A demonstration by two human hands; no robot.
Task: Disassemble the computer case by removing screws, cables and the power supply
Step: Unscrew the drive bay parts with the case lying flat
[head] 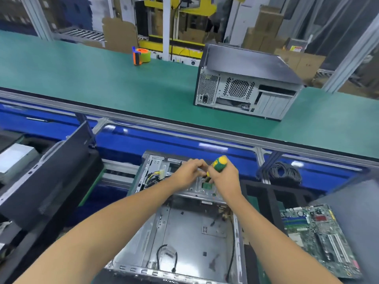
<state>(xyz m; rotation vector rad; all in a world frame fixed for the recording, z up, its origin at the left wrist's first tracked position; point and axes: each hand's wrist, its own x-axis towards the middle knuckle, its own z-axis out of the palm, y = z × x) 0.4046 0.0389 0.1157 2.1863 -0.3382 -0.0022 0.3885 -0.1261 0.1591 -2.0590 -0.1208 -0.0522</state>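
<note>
Head view. An opened computer case [180, 232] lies on its side directly below the camera, its motherboard bay bare apart from a few loose black cables [164, 257]. Both hands meet over the metal drive bracket [196, 189] at the case's far end. The right hand [224, 177] has its grip wrapped round a green-and-yellow screwdriver [218, 163], tip pointing down at the bracket; the left hand [189, 173] pinches narrowly at something small beside the tip, too hidden to name. A wiring bundle with a white connector [161, 173] sits in the far left corner of the case.

Step in hand, as judged: freeing a screw on the bracket. The next move calls for keeping the driver seated squarely while the left fingers steady or catch the screw.

A removed motherboard [320, 238] lies to the right; a second, closed case [246, 83] stands on the green bench [102, 83] beyond, near a tape dispenser [140, 55]. No brand, label or writing is legible.
</note>
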